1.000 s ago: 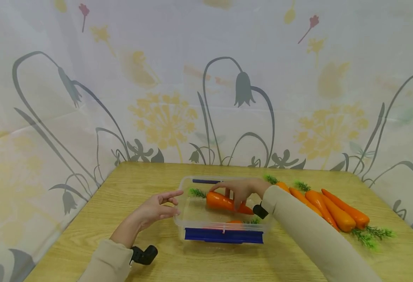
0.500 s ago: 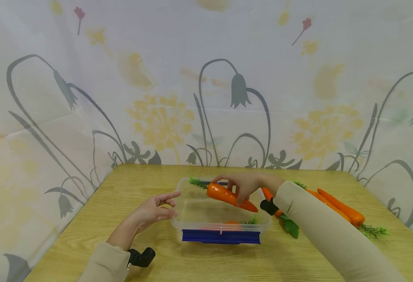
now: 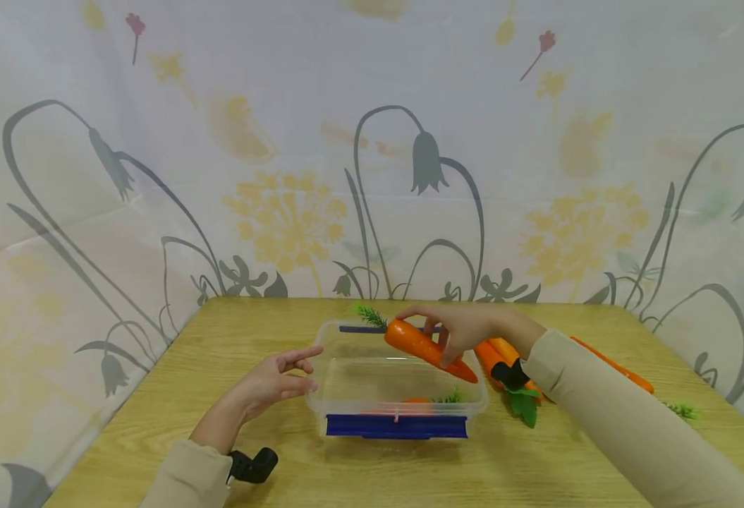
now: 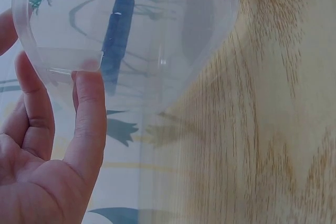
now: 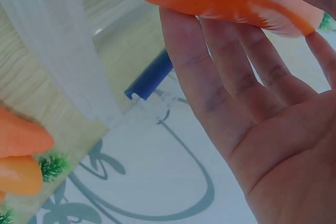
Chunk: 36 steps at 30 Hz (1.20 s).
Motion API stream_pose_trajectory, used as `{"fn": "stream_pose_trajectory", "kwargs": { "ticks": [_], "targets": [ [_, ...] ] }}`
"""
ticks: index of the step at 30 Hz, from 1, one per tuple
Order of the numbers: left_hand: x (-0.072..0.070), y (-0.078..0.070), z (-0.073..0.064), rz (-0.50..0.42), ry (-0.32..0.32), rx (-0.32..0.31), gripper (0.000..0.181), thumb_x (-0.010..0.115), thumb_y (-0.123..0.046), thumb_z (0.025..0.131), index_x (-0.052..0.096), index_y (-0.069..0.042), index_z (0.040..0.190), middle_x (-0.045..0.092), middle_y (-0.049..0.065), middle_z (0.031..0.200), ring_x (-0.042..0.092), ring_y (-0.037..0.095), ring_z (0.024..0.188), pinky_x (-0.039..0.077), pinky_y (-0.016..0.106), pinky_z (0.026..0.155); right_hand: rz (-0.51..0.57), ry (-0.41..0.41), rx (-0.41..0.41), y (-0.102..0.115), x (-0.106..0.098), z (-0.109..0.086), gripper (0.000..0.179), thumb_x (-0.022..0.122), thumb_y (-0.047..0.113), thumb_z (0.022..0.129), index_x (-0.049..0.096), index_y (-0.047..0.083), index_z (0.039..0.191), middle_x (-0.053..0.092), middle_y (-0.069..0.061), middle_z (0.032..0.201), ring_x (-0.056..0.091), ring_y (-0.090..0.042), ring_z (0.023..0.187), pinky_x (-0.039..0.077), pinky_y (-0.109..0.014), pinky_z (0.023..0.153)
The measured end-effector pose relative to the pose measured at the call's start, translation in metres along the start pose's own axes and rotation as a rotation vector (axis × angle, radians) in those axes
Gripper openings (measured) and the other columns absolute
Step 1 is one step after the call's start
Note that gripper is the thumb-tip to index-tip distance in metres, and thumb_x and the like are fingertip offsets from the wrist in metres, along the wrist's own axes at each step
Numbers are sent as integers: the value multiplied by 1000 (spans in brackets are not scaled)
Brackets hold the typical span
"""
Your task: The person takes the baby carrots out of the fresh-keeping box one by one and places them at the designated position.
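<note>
My right hand (image 3: 470,328) grips an orange toy carrot (image 3: 416,344) with a feathery green top, tilted with its tip down to the right over a clear plastic box (image 3: 403,408). In the right wrist view the fingers lie along the carrot's side. Beside the box's left wall is my left hand (image 3: 273,381), index finger and thumb stretched toward it. The left wrist view shows its thumb tip (image 4: 89,77) right at the box's wall. Inside the box, near the front wall, lies another carrot (image 3: 417,402), partly seen through the plastic.
Blue latches (image 3: 397,426) hang on the box's front and back. Right of the box lie several carrots, partly hidden by my right arm, with a leafy green top (image 3: 522,406) among them. A flower-printed sheet (image 3: 372,176) hangs behind the wooden table (image 3: 283,480).
My right hand has lifted the carrot from inside the box to above its rim, moving up and to the right. The left hand has stayed at the box's left side.
</note>
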<state>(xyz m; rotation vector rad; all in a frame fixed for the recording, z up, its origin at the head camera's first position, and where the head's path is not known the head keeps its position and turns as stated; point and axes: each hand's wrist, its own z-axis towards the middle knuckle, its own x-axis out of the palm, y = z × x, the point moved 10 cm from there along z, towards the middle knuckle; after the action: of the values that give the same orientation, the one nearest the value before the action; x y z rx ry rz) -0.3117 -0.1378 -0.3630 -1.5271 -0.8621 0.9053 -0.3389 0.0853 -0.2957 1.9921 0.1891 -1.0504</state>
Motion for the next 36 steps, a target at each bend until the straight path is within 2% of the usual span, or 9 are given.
{"fn": "stream_pose_trajectory", "kwargs": {
  "ticks": [5, 14, 27, 36],
  "targets": [
    [0, 0, -1, -1, 0, 5, 65, 65, -4, 86, 35, -2, 143, 43, 12, 105, 50, 21, 94, 42, 39, 86, -23, -31, -47, 8, -2, -11, 89, 70, -4, 76, 24, 26, 147, 49, -10, 116, 57, -21, 93, 51, -34, 74],
    [3, -2, -1, -5, 15, 9, 66, 65, -3, 86, 33, -1, 144, 43, 14, 106, 50, 20, 95, 44, 35, 85, -29, -123, -61, 7, -11, -39, 89, 70, 0, 78, 20, 22, 149, 45, -12, 110, 58, -21, 91, 51, -34, 71],
    [1, 2, 1, -8, 5, -4, 66, 65, 0, 85, 33, 0, 143, 43, 15, 106, 51, 20, 92, 46, 33, 84, 86, -242, -11, -29, -24, -78, 89, 69, 2, 80, 19, 26, 149, 39, -18, 118, 56, -28, 91, 50, -39, 72],
    [0, 4, 1, 4, 11, -15, 67, 67, -5, 85, 34, -1, 143, 43, 17, 108, 51, 21, 94, 45, 36, 84, 90, -311, -13, -55, -31, -108, 88, 69, 3, 82, 15, 18, 150, 39, -23, 119, 56, -29, 89, 51, -38, 68]
  ]
}}
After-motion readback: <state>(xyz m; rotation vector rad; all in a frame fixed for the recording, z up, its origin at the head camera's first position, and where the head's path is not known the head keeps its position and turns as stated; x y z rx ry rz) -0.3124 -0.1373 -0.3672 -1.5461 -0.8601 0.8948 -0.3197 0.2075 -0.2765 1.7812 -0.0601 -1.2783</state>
